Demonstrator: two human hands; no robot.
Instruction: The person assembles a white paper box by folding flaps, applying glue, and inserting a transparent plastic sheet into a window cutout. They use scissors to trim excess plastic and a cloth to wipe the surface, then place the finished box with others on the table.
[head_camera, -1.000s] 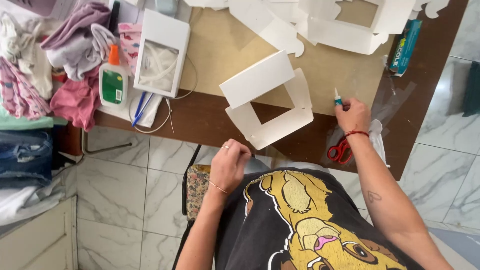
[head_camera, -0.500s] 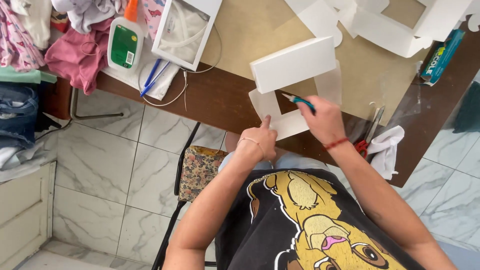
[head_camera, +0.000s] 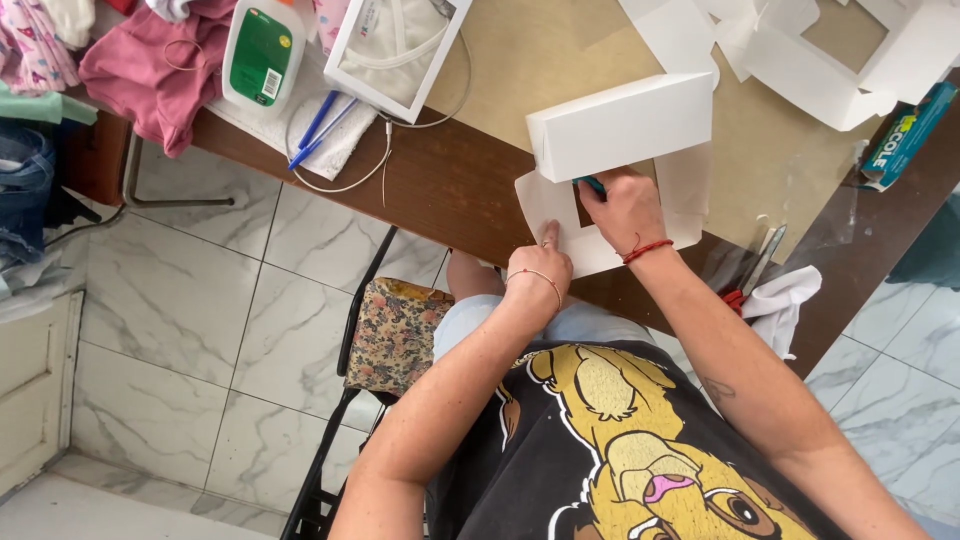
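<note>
A flat white cardboard box blank (head_camera: 620, 135) with a square window lies at the near edge of the wooden table (head_camera: 450, 185). My right hand (head_camera: 622, 208) rests on it and grips a small teal-handled tool (head_camera: 590, 184), its tip at the window's edge. My left hand (head_camera: 540, 262) presses on the blank's near left corner with the fingers closed and the forefinger stretched out.
A glue bottle (head_camera: 262, 52), blue pens (head_camera: 318, 125) and a white windowed box (head_camera: 392, 45) lie at the left. More white box blanks (head_camera: 800, 50) lie at the back right. Red-handled scissors (head_camera: 750, 275) and a white cloth (head_camera: 785, 300) lie to the right.
My right hand has come from the right side of the table to the box blank with the tool. My left hand has risen from my lap onto the blank's corner.
</note>
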